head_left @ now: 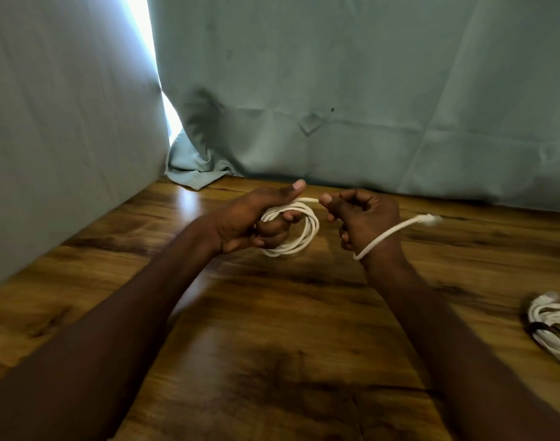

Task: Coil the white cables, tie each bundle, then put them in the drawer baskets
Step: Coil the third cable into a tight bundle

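Observation:
My left hand (256,218) grips a coil of white cable (304,237) above the wooden table, its loops hanging below my fingers. A short stretch of the same cable runs right into my right hand (361,214), which pinches it between thumb and curled fingers. The loose tail passes under my right wrist and ends in a white plug (430,219) just right of that hand. A second white cable bundle (552,326), with a dark tie around it, lies on the table at the right edge.
The wooden table (272,329) fills the lower half of the view. Pale green curtains (368,90) hang along the back and the left side, with a bright gap between them. No drawer or baskets are in view.

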